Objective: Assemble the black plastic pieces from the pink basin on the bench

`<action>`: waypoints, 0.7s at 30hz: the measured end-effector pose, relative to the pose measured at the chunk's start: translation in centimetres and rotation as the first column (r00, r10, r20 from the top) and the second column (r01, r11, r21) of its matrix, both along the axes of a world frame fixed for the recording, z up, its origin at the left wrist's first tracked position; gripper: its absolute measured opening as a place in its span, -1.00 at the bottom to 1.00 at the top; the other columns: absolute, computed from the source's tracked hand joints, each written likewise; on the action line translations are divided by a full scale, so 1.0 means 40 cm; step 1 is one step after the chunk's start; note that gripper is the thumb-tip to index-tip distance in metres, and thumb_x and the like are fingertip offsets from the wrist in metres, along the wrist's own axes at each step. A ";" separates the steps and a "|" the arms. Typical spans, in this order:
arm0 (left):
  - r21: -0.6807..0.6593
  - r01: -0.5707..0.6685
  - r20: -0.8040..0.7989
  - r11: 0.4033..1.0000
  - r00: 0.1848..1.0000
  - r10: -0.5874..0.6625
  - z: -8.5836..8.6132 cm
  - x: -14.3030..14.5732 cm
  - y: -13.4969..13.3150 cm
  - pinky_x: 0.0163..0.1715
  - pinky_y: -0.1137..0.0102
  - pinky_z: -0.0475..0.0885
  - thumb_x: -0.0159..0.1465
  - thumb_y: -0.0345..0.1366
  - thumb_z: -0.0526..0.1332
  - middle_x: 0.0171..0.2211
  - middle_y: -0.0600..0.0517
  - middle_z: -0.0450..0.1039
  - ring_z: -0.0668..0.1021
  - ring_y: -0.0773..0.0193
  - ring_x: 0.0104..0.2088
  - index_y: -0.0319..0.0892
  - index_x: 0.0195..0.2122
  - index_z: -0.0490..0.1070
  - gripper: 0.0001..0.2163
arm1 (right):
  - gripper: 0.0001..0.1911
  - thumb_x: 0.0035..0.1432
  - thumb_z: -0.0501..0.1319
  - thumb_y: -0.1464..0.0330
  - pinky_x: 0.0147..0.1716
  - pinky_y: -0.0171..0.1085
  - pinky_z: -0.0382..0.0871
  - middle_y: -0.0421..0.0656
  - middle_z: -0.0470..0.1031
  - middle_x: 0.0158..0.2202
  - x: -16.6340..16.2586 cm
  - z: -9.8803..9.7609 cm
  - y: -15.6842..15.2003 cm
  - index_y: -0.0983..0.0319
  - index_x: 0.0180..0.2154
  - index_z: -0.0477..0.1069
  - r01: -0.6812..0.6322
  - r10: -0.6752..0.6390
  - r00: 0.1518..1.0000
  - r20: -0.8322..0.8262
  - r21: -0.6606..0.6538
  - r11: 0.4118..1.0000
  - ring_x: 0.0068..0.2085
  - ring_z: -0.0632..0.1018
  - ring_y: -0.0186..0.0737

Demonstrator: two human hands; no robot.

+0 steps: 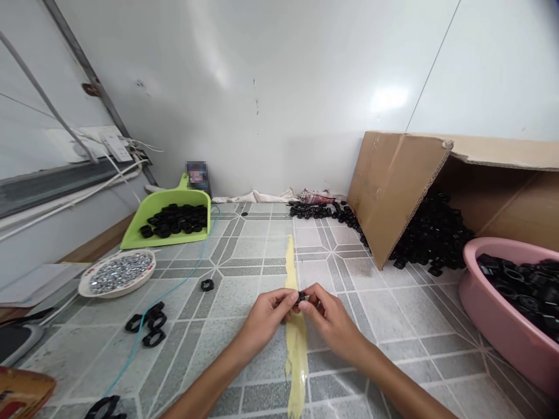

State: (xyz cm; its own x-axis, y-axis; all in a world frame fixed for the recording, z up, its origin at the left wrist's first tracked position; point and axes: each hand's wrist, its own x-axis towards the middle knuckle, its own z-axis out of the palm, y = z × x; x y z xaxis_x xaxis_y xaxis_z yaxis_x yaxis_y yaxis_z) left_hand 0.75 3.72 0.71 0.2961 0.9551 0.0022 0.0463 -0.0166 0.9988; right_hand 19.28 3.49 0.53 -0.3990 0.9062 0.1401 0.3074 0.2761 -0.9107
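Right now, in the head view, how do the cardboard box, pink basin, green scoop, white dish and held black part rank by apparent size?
Cardboard box (cropped)
Pink basin (cropped)
Green scoop
White dish
Held black part (partly hidden)

Black part (301, 297), lime-green dustpan (174, 196), pink tub (489, 317), yellow strip (297, 361), white-lined grey geometric surface (384, 302)

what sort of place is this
Likely a small workshop: a pink tub of black parts, a dish of small shiny pieces, and a cardboard box with more black parts inside.
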 end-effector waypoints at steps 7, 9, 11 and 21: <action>-0.025 0.025 0.031 0.999 0.999 -0.024 0.007 -0.002 -0.014 -0.33 0.42 0.36 0.32 -0.09 0.27 -0.38 0.02 0.52 0.49 0.27 -0.37 -0.22 -0.25 0.56 -0.73 | -0.59 0.46 -0.04 0.08 -0.41 -0.30 0.09 -0.27 0.26 -0.46 -0.003 -0.001 -0.021 0.18 -0.40 0.16 0.008 -0.008 0.993 0.115 0.001 1.000 -0.42 0.28 -0.28; 0.031 0.008 0.022 0.999 1.000 -0.009 0.018 0.002 -0.023 -0.26 0.40 0.39 0.34 -0.11 0.26 -0.32 0.00 0.56 0.53 0.24 -0.30 -0.19 -0.20 0.57 -0.76 | -0.53 0.43 -0.06 0.00 -0.44 -0.31 0.09 -0.29 0.20 -0.50 -0.006 -0.005 -0.020 0.18 -0.41 0.17 0.011 -0.009 1.000 0.019 -0.117 0.993 -0.45 0.26 -0.30; 0.131 0.000 -0.033 0.991 0.999 0.004 0.034 0.007 -0.037 -0.14 0.37 0.40 0.37 -0.15 0.24 -0.23 0.00 0.58 0.55 0.21 -0.19 -0.14 -0.12 0.58 -0.78 | -0.43 0.38 -0.07 -0.11 -0.49 -0.32 0.10 -0.30 0.12 -0.55 -0.012 -0.011 -0.015 0.18 -0.46 0.17 -0.027 -0.003 0.993 -0.121 -0.246 0.969 -0.50 0.23 -0.33; 0.220 -0.088 -0.166 0.971 0.978 0.127 0.040 0.029 -0.064 -0.09 0.32 0.42 0.43 -0.13 0.13 -0.18 0.00 0.59 0.57 0.16 -0.13 -0.11 -0.02 0.54 -0.73 | -0.42 0.40 -0.13 -0.10 -0.46 -0.29 0.16 -0.24 0.27 -0.54 -0.013 0.008 -0.028 0.18 -0.45 0.22 0.116 -0.116 0.993 0.007 -0.112 0.987 -0.49 0.34 -0.26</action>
State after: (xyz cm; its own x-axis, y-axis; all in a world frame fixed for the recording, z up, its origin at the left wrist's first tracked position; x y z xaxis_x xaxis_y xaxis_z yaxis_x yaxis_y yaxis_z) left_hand 1.90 1.17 2.29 0.2056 0.9649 0.1637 0.2352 -0.2111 0.9487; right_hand 18.78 2.39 0.83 -0.2901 0.9564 0.0346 0.3317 0.1344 -0.9337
